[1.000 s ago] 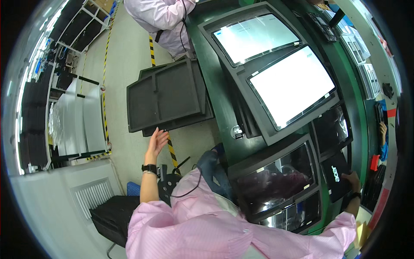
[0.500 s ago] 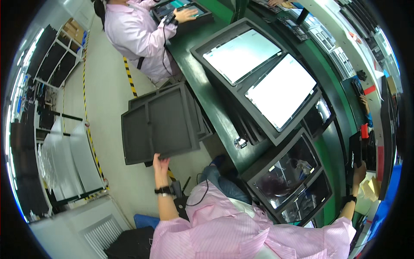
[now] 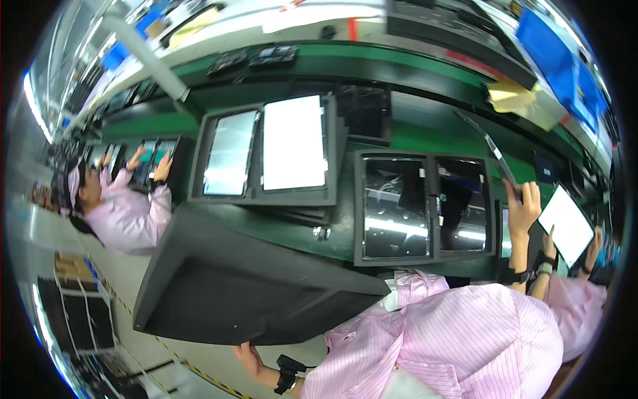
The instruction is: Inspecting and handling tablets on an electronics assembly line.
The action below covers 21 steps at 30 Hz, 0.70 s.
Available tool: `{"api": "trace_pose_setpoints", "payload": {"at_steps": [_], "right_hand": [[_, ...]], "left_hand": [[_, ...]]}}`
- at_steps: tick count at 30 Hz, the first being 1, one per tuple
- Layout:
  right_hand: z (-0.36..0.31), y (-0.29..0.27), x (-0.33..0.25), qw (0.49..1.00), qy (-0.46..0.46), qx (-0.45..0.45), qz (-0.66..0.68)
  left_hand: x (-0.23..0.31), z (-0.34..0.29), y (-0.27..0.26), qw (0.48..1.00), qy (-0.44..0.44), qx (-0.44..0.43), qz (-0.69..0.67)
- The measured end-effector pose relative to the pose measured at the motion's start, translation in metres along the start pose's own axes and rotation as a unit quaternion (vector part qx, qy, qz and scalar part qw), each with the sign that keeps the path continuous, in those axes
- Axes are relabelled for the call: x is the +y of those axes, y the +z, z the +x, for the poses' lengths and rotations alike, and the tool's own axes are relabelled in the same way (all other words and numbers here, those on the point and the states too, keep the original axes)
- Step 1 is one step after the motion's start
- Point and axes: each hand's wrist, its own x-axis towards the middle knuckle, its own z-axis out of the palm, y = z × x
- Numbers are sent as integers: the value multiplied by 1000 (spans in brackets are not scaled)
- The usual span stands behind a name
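Note:
My left hand (image 3: 248, 358) grips the near edge of a large black foam tray (image 3: 226, 286), which hangs tilted in front of the bench, its two shallow compartments bare. Raised at the right, my right hand (image 3: 525, 207) holds a thin, dark flat panel (image 3: 493, 147), seen nearly edge-on. Nearest to that hand lies a black tray (image 3: 359, 199) with two dark, glossy display panels (image 3: 397, 199) in it. Farther left, another tray (image 3: 266, 199) tops a stack and carries two panels, one bright white (image 3: 292, 143) and one greyish (image 3: 229, 154).
The green bench (image 3: 342, 229) runs across the view, with a small shiny item (image 3: 321, 233) near its front edge. A co-worker (image 3: 126, 213) handles screens at the far left. Close on my right, another person holds a lit white panel (image 3: 566, 226). Blue bins (image 3: 555, 56) stand far right.
My view has turned to the right. My left hand has lifted the black foam tray from the stack beside the bench and brought it closer. My right hand has raised the thin panel.

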Motion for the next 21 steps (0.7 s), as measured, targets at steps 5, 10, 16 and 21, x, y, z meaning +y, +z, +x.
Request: {"api": "trace_pose_setpoints", "payload": {"at_steps": [5,10,16,21], "right_hand": [[-42,-58,13,998,51,21,0],[-82,-104,26,990,105,45,-77],[-116,-131,16,961,223,131,-99],[-132,-146,10,956,228,166,-79]], "left_hand": [[52,48,86,989,76,-103,70],[144,57,219,862,255,-320,299],[171,28,388,576,390,-582,422],[114,12,522,426,424,-733,320]]}}
